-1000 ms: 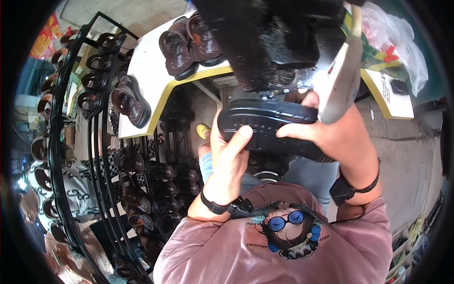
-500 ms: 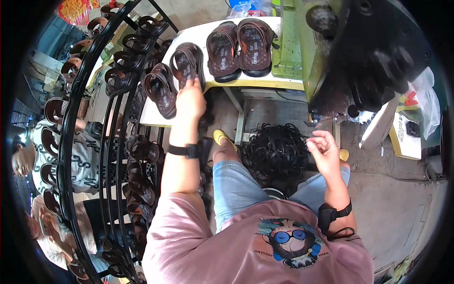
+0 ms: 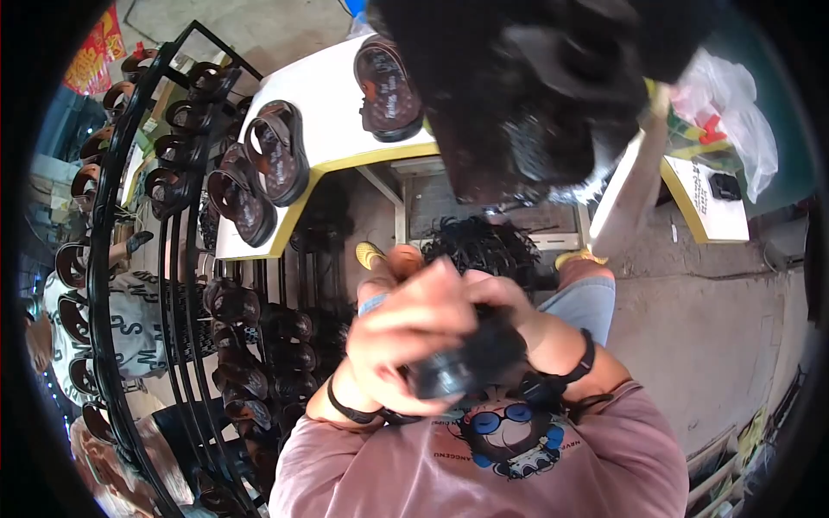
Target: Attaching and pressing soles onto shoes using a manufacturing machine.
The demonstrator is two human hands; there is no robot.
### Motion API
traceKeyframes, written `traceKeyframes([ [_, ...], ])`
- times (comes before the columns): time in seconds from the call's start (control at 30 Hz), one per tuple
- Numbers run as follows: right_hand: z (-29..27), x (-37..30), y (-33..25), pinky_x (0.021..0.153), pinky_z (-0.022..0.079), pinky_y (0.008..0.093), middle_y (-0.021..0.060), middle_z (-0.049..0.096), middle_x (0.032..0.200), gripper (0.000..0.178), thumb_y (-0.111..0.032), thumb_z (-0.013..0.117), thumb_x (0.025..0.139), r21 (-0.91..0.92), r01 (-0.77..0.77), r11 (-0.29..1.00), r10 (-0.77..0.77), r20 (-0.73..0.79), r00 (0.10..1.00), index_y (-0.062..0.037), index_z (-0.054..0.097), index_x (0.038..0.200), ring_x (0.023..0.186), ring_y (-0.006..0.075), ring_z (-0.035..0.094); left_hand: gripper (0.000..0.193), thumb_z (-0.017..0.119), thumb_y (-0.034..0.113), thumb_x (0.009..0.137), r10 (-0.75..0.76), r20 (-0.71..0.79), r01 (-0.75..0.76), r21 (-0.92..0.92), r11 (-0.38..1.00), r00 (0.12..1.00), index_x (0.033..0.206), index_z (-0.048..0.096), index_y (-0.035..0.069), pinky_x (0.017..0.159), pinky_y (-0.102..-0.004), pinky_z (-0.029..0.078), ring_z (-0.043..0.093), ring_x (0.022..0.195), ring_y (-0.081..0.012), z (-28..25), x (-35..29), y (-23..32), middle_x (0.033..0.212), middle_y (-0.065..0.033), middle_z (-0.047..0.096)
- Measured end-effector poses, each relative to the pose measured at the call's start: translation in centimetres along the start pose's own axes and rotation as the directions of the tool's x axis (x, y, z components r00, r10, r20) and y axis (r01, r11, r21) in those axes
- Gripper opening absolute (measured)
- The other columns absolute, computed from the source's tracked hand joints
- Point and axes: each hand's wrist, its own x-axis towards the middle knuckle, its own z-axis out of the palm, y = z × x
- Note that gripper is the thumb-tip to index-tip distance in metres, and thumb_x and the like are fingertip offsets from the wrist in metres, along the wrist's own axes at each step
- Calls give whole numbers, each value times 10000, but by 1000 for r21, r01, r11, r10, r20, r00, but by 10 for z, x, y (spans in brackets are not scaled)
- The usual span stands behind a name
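Note:
In front of my chest, my left hand (image 3: 414, 332) and my right hand (image 3: 505, 298) come together, smeared by motion. Between them is a black thing with a shiny rounded end (image 3: 445, 373), apparently a sandal seen from its sole. Both hands have fingers closed about it; the fingers hide much of its shape. On the white table ahead to the left stand two brown sandals (image 3: 278, 155) side by side. Another brown sandal (image 3: 389, 91) stands farther right, beside the dark machine part.
A black rack (image 3: 108, 216) full of sandals stands at left, with people behind it. A large dark machine part (image 3: 535, 104) overhangs the white table (image 3: 332, 104). Black strips (image 3: 484, 242) are heaped between my feet. Plastic bags (image 3: 734, 112) hang at right.
My left hand has left the sandal on the table and come back to my chest. My right hand has met it there, around the black thing. The view has shifted right.

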Motion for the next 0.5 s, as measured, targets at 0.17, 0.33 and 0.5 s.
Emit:
traceKeyframes([
  [0.17, -64, 6, -91, 629, 472, 329, 126, 598, 781, 613, -351, 885, 487, -548, -442, 710, 403, -197, 893, -26, 569, 899, 698, 276, 620, 678, 770, 109, 681, -641, -19, 570, -439, 695, 767, 1256, 441, -34, 959, -335, 409, 524, 1102, -185, 60, -4, -25, 1189, -116, 557],
  [0.33, -51, -52, -122, 712, 479, 322, 64, 651, 905, 444, -312, 843, 582, -892, 101, 441, -230, -4, 973, -82, 612, 884, 802, 240, 632, 382, 668, 24, 794, -688, -250, 388, -673, 629, 681, 1155, 551, -12, 838, -283, 465, 564, 933, -118, 114, 12, -42, 1050, -59, 615],
  [0.5, -57, -113, -76, 988, 380, 376, 102, 553, 1242, 836, -579, 743, 632, 254, -653, 713, 694, -132, 707, -32, 521, 1225, 1159, 267, 514, 307, 607, 28, 841, -696, -362, 215, -775, 594, 620, 1139, 548, -13, 844, -294, 459, 565, 944, -147, 132, 12, -47, 1048, -64, 603],
])
